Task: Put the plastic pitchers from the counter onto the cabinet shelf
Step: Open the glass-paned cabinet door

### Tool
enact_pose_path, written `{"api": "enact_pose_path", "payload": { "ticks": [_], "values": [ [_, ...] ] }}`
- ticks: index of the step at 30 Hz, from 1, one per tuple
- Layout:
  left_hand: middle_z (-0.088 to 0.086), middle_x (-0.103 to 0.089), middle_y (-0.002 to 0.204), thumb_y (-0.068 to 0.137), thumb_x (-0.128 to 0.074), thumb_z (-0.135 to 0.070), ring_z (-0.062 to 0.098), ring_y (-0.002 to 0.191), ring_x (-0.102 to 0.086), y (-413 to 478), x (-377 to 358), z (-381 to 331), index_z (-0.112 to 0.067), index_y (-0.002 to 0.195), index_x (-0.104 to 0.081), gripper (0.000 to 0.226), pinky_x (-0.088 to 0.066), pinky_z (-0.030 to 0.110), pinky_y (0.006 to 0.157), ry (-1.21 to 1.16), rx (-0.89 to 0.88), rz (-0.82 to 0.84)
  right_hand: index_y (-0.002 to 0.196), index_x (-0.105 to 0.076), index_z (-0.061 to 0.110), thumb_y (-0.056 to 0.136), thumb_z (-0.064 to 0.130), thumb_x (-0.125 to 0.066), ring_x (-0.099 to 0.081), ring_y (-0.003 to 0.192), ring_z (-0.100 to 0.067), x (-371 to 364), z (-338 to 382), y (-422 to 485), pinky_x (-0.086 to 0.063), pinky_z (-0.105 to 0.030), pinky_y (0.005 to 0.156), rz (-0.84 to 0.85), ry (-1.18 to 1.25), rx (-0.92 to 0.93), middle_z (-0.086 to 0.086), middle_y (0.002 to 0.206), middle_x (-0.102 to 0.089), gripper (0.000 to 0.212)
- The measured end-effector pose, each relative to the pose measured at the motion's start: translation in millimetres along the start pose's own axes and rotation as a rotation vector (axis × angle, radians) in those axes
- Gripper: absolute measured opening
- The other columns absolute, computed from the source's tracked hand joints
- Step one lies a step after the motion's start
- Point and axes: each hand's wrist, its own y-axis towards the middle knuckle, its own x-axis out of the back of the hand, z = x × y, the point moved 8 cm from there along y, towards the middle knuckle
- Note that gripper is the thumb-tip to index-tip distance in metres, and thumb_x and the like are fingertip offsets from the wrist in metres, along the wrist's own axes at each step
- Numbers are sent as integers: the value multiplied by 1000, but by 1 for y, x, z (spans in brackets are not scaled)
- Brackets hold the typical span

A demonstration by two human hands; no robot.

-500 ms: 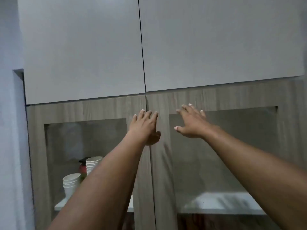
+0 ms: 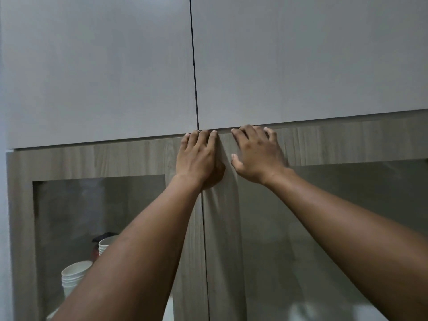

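Left hand [image 2: 199, 156] and right hand [image 2: 257, 154]: fingers spread, empty, tips hooked at top edge of lower doors [image 2: 222, 228], frame centre. Pitchers not in view. Risk: handleless edge, tips slip; doors prob. swing at head

Two upper cabinet doors [image 2: 301, 61] fill the top of the frame, meeting at a vertical seam slightly left of centre, and directly below them sit two glass-paned lower doors [image 2: 129, 158] side by side. The left hand [image 2: 198, 158] and right hand [image 2: 257, 154] lie flat at centre frame on the top rails of the lower doors, either side of their seam, fingertips touching the upper doors' bottom edge. Behind the left pane, at lower left, stacked cups [image 2: 74, 276] stand on a shelf [image 2: 168, 309], with a second stack [image 2: 104, 245] further back and to their right.
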Motion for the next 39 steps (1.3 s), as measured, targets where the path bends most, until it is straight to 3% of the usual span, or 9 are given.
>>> {"api": "enact_pose_path", "payload": {
  "ticks": [5,10,15,18,23,26,29,34,39],
  "values": [
    [10,-45,147,86,-59,-41,31,137,-40,-11,20,1,-12,148,-36,73,-29,42,116,-82,22,-16,138,-48,20,83,38,-52,-46,129,-27,28,9,-8,-28,-47,110,34,93,-50,-4,136,-52,58],
    [16,-64,120,83,-66,-20,38,112,-58,-41,95,-2,-6,125,-62,44,-54,47,86,-117,-14,-235,134,-51,18,86,35,-51,-48,125,-27,86,24,-35,-37,-45,103,-71,190,-106,-6,132,-55,52],
    [26,-64,112,76,-39,-24,46,106,-58,-88,202,-25,4,118,-65,56,-53,45,80,-432,-109,-428,129,-54,15,89,34,-51,-54,118,-26,171,28,-79,-47,-42,96,-210,341,-179,-7,127,-57,45],
    [25,-60,119,79,-36,-32,38,105,-60,-118,255,-49,5,124,-61,63,-48,34,78,-751,-86,-452,124,-56,13,91,32,-52,-58,106,-23,227,23,-111,-52,-35,88,-232,440,-220,-7,119,-61,39],
    [23,-61,121,83,-52,-12,17,100,-57,-151,324,-106,7,134,-53,54,-45,7,85,-1158,1,-551,117,-59,16,97,32,-50,-59,105,-16,318,-8,-155,-47,-18,84,-174,574,-322,1,112,-64,27],
    [15,-67,121,94,-49,-19,21,104,-65,-167,347,-147,-4,139,-51,48,-56,31,89,-1418,89,-471,106,-62,24,93,37,-50,-63,103,-18,361,-35,-180,-52,-32,89,-214,667,-439,4,105,-67,23],
    [10,-69,122,99,-44,-19,18,105,-66,-187,378,-199,-9,138,-56,42,-55,33,87,-1557,12,-442,98,-65,27,89,46,-46,-65,104,-21,401,-63,-206,-53,-48,94,-231,791,-558,1,105,-69,28],
    [13,-53,150,102,-35,-16,21,140,-48,-209,417,-294,-4,149,-45,50,-38,26,115,-1634,-88,-330,81,-65,24,99,41,-42,-62,66,-3,464,-117,-260,-46,-25,63,-162,975,-718,12,71,-64,33],
    [9,-38,161,103,-34,-18,16,150,-32,-212,440,-387,-6,154,-37,52,-29,35,122,-1615,-155,-230,71,-64,21,101,48,-41,-64,60,-8,532,-168,-313,-50,-31,65,-220,864,-858,9,58,-66,46]
  ]
}}
